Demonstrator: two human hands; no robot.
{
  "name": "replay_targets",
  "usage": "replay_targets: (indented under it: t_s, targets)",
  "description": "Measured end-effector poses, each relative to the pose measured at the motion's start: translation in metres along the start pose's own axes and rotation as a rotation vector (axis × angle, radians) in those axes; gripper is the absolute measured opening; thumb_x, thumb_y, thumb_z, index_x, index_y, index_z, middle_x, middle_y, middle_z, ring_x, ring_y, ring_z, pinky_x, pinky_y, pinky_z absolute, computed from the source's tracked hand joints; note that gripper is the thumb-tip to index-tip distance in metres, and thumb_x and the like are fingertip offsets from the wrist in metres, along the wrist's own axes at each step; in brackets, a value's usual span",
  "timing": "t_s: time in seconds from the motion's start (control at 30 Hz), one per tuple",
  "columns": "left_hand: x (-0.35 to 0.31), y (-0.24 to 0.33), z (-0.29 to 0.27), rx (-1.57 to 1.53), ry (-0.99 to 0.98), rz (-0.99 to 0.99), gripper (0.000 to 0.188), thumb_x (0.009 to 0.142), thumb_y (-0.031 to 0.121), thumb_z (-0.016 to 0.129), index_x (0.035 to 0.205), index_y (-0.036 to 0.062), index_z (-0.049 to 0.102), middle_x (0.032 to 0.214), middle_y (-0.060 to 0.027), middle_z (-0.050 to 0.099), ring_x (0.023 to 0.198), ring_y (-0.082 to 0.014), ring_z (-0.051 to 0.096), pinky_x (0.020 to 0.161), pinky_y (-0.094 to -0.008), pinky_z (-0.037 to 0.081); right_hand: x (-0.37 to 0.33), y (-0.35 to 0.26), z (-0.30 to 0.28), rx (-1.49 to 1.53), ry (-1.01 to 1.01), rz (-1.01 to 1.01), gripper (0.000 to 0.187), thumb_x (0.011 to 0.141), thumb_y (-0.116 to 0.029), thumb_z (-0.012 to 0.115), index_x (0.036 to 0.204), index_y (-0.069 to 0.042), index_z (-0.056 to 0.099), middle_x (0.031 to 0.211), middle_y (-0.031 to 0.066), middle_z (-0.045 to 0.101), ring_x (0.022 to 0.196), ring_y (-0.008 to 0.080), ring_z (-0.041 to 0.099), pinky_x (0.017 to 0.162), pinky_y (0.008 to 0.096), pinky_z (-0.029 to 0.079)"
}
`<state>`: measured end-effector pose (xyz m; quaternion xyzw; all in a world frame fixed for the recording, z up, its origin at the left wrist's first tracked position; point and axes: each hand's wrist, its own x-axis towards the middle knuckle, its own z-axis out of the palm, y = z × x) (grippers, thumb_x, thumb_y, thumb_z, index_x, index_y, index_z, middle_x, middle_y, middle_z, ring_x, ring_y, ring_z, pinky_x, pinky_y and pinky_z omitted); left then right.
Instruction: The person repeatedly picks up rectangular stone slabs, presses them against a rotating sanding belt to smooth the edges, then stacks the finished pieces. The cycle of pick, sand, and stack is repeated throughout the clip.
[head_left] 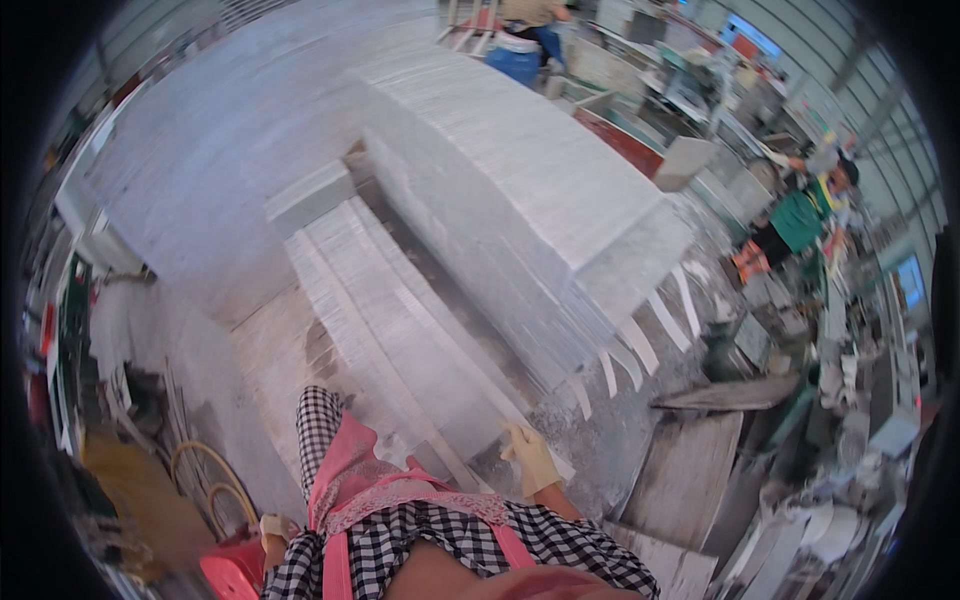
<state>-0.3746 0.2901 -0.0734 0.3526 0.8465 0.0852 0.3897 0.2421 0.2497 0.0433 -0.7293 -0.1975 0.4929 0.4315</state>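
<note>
My right hand [532, 462], in a pale yellow glove, is at the near end of a low stack of long pale slabs [385, 310]. Its fingers curl in at the stack's corner; what they hold, if anything, does not show. Beside my hip, low on the left, is my left hand [277, 526], also gloved. It is next to a red plastic object [236, 568], perhaps a stool, and its fingers are too blurred to read. A pink apron [350, 465] over a black-and-white checked garment covers my front.
A taller stack of pale sheets [520, 190] stands beyond, with white strips [640, 346] hanging at its near end. Boards [685, 470] lie at the right. Yellow hoops [215, 485] are at the left. A person in a green vest [800, 215] is at the far right; a blue drum [514, 62] stands behind.
</note>
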Motion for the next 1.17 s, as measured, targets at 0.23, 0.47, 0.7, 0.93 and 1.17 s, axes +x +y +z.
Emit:
replay_targets:
  t_s: [0.23,0.47,0.7,0.93,1.17]
  targets:
    - [0.019,0.063,0.004,-0.098,0.004,0.320,0.030,0.086,0.026,0.062,0.080,-0.0025,0.070,0.066,-0.0128,0.067,0.057,-0.0236,0.067,0.052,-0.0373,0.051,-0.061,0.202,-0.086,-0.492,-0.103,-0.003,0.040,0.093,-0.034,0.056,0.111,0.000,0.065,0.089,0.0126,0.069,0.073,0.0211,0.066,0.068,0.0326,0.052]
    - [-0.064,0.189,0.053,-0.162,-0.154,0.473,0.031,0.090,0.025,0.060,0.079,-0.0029,0.069,0.068,-0.0107,0.068,0.063,-0.0183,0.064,0.058,-0.0328,0.048,-0.067,0.309,-0.103,-1.009,-0.380,-0.212,0.040,0.093,-0.032,0.055,0.115,0.002,0.062,0.090,0.0164,0.071,0.074,0.0250,0.069,0.067,0.0349,0.055]
    - [-0.076,0.047,0.075,-0.095,-0.106,0.469,0.034,0.086,0.029,0.061,0.079,-0.0027,0.070,0.068,-0.0149,0.069,0.070,-0.0249,0.068,0.065,-0.0383,0.051,-0.025,0.218,-0.077,-0.162,-0.134,0.373,0.038,0.093,-0.030,0.057,0.116,0.000,0.060,0.085,0.0191,0.071,0.072,0.0280,0.070,0.066,0.0370,0.056]
    - [-0.057,-0.224,0.050,-0.001,0.046,0.062,0.040,0.079,0.033,0.064,0.083,-0.0058,0.069,0.073,-0.0182,0.069,0.070,-0.0283,0.070,0.067,-0.0398,0.053,-0.068,0.190,-0.013,-0.248,-0.143,0.168,0.037,0.096,-0.028,0.053,0.111,0.005,0.061,0.085,0.0196,0.072,0.073,0.0236,0.070,0.068,0.0320,0.056]
    - [-0.044,-0.324,0.042,-0.292,0.034,0.051,0.041,0.080,0.033,0.062,0.094,-0.0048,0.068,0.080,-0.0191,0.071,0.070,-0.0301,0.071,0.064,-0.0407,0.055,-0.144,0.280,0.012,-0.314,-0.299,0.268,0.046,0.096,-0.029,0.054,0.124,0.008,0.051,0.092,0.0225,0.072,0.078,0.0256,0.072,0.074,0.0339,0.058]
